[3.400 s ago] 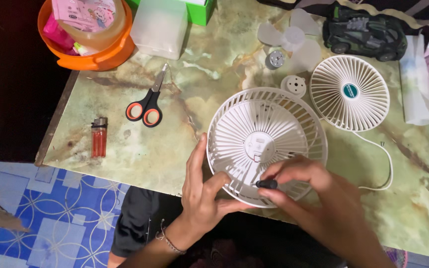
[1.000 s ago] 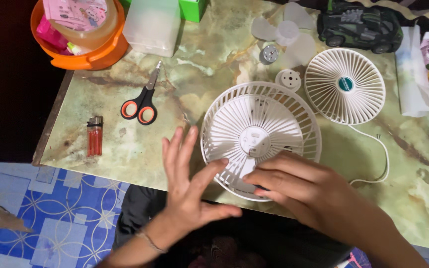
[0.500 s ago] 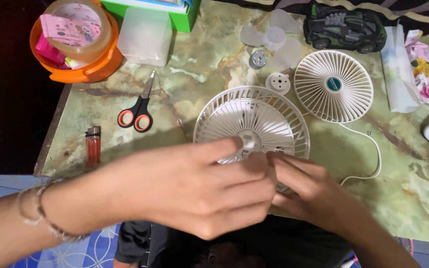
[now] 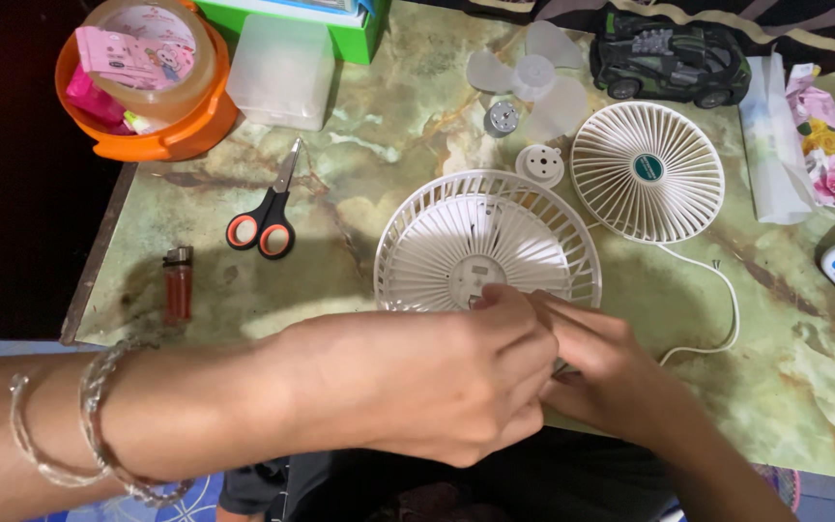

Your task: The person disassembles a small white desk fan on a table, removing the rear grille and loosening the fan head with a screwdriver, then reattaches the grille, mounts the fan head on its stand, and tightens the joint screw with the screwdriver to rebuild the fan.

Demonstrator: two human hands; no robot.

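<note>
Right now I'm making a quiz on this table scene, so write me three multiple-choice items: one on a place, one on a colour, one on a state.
1. Where do the scissors lie?
A. right of the toy car
B. left of the fan housing
C. inside the orange bowl

2. What colour is the lighter?
A. red
B. blue
C. white

3. How does the loose fan grille stand?
A. fitted on the housing
B. held in a hand
C. flat on the table, apart

Answers: 1 B, the scissors sit on the table left of the fan housing. 2 A, its body is red. 3 C, it rests alone while the left hand and right hand meet at the housing's near edge.
</note>
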